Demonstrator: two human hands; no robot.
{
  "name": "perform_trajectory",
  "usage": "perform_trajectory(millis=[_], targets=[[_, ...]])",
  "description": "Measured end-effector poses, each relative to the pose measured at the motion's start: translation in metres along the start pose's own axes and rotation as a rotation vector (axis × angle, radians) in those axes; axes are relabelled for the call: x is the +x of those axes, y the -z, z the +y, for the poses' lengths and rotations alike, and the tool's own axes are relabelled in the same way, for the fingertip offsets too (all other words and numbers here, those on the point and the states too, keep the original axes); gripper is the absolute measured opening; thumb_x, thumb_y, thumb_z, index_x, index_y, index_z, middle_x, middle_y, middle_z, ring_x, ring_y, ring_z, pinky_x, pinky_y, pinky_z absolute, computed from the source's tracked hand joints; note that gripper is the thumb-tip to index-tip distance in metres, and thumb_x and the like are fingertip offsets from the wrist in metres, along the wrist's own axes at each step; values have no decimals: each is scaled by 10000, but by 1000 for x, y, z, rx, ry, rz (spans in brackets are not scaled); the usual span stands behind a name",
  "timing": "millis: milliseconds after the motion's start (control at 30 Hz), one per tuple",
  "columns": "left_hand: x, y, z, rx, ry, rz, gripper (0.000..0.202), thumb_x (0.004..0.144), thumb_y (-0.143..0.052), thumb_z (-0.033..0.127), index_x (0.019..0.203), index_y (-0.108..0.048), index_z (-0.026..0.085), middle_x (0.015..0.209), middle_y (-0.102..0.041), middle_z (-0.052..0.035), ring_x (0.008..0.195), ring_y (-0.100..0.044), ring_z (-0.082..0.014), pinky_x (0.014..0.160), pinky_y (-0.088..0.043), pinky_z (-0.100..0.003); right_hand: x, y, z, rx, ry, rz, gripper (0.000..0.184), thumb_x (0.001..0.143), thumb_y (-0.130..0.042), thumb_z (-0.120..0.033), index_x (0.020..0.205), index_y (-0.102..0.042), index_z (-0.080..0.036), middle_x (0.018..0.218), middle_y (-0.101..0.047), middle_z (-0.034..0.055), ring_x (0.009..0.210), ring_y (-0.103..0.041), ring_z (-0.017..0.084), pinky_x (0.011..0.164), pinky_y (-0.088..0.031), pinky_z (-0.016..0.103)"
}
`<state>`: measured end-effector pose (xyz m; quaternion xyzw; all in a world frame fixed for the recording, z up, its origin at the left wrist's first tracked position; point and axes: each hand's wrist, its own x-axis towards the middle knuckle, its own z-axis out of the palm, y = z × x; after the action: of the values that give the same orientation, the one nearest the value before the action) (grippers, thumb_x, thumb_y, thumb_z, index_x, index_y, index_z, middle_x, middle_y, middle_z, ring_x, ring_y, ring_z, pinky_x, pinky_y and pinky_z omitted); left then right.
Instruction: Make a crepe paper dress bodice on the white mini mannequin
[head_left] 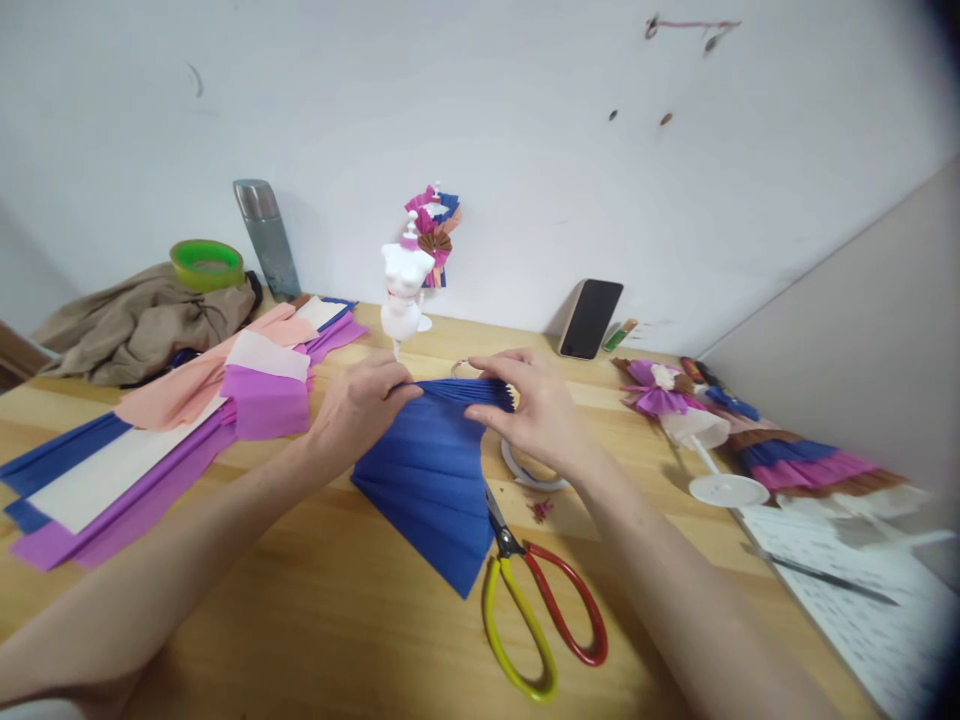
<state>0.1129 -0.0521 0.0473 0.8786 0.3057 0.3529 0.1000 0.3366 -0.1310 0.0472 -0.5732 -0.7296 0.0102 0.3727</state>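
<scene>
Pleats along the top of the blue paper (437,470) are pinched tight by both the left hand (360,405) and the right hand (536,410), probably to keep the folds from springing open, at mid-counter (300,610) beside the scissors (504,545), with paper strips (112,470) toward the left edge; no writing is legible.

Around the pleated blue crepe paper (435,470), light wooden worktop (285,610) lay open at 7 o'clock. Yellow-and-red-handled scissors (536,600) blocked 5 o'clock, stacked purple, white and pink paper sheets (150,450) 9 o'clock, and a white plastic mannequin torso (403,290) 12 o'clock.
</scene>
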Motion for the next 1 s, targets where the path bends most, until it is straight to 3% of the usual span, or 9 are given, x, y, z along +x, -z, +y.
perform_trajectory(millis=[100, 267, 667, 1000], targets=[[-1, 1, 4, 15, -22, -10, 204, 893, -622, 197, 696, -658, 160, 722, -617, -17, 711, -576, -146, 654, -411, -263, 0, -2, -6, -73, 73, -34, 465, 757, -804, -404, 1156, -709, -184, 1094, -712, 150, 1076, -599, 333, 951, -453, 528], [-3, 2, 10, 10, -10, -9, 199, 899, -607, 203, 711, -660, 168, 734, -628, -18, 714, -582, -146, 653, -416, -261, -1, -4, -10, -93, 84, -22, 213, 825, -741, -319, 1003, -723, -203, 1003, -732, 111, 1014, -621, 303, 930, -450, 488], [-12, -8, 20, 57, -83, -39, 226, 925, -562, 225, 732, -662, 164, 809, -638, -36, 733, -611, -143, 656, -460, -245, -4, -2, -30, -287, 116, -81, 118, 810, -741, -293, 841, -684, -194, 901, -738, 102, 942, -620, 296, 970, -361, 527], [-8, -4, 16, 41, -44, -65, 225, 913, -593, 250, 713, -668, 175, 811, -649, -28, 733, -606, -142, 662, -453, -251, 0, 1, -25, -120, 59, -151, 90, 850, -678, -194, 762, -659, -205, 783, -690, 51, 802, -621, 221, 828, -444, 394]])
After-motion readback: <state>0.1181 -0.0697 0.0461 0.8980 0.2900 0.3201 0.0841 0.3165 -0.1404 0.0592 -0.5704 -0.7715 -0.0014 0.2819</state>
